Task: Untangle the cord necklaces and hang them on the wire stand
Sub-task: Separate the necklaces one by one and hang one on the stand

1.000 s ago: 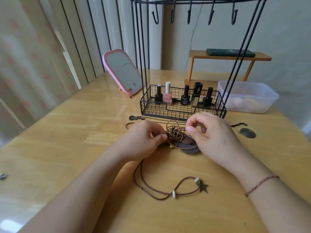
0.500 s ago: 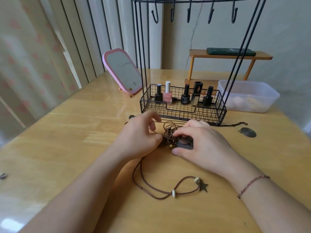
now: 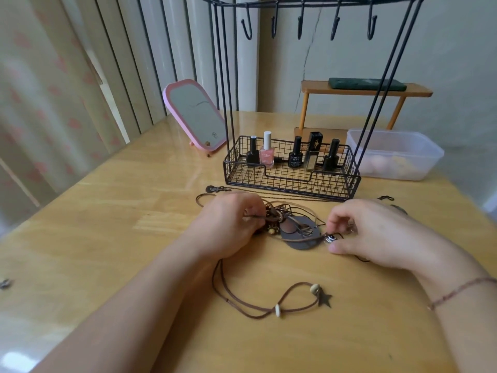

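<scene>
Nearest on the bench (image 3: pixel 88 238), a loose loop of cord with a star charm (image 3: pixel 324 300) trails from the tangle of cord necklaces (image 3: pixel 285 224). The left hand (image 3: pixel 228 227) pinches the knot while the right hand (image 3: pixel 376 232), which was pressing on the dark disc pendant half a second ago, now pinches a small metal charm (image 3: pixel 330 237) drawn rightward. Beyond, the wire stand (image 3: pixel 291 168) has bare hooks, so I judge untangling barely begun.

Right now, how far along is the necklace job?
Done: nothing hung; the wire stand's hooks are all bare. In hand: the left hand pins the cord tangle while the right hand pinches a small metal pendant, drawing one cord out. Left: separating every cord, including the star necklace, then hanging.
</scene>
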Tool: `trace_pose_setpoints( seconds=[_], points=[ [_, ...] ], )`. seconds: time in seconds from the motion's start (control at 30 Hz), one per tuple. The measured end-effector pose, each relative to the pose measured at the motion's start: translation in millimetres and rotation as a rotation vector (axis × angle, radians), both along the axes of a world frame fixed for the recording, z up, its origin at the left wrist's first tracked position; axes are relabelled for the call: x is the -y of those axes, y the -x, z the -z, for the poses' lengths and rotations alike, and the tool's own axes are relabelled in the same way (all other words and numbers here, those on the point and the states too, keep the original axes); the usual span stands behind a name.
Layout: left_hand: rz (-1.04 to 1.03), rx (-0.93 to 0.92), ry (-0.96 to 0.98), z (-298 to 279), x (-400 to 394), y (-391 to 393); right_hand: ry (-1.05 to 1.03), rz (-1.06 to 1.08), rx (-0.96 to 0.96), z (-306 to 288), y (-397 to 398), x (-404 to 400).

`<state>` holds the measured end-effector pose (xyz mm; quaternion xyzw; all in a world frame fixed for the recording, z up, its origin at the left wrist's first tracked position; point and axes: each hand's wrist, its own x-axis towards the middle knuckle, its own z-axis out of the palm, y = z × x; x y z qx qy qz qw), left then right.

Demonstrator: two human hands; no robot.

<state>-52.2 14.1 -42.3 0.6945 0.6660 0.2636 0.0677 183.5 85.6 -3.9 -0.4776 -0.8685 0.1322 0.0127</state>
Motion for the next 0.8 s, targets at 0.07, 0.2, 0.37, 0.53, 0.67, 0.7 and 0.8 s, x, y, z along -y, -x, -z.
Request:
trace_pose_setpoints(
  seconds=[0.07,0.2,0.37,0.53,0.67,0.7,0.8],
  points=[
    [-0.056,0.074,-0.03,1,-1,2,0.038,0.025,-0.019,1,-1,-2],
    [-0.188,0.341,-0.144,1,-3,5,0.072,0.032,0.0,2,-1,-1],
    [-0.275,0.722,-0.214,-8,-4,5,0.042,0.016,0.071,1,-2,-1],
    [-0.281,0.882,-0.182,-10,-4,3,0.153,-0.002,-0.456,-9,-12,-5],
    [-0.317,1.112,-0.181,-14,-4,8,0.441,-0.101,-1.225,-25,-21,-3],
    [-0.315,1.19,-0.175,-16,-4,8,0.51,-0.138,-1.368,-28,-23,-4],
    [-0.34,1.294,-0.153,-19,-3,8,0.584,-0.192,-1.55,-31,-33,-11]
  ],
)
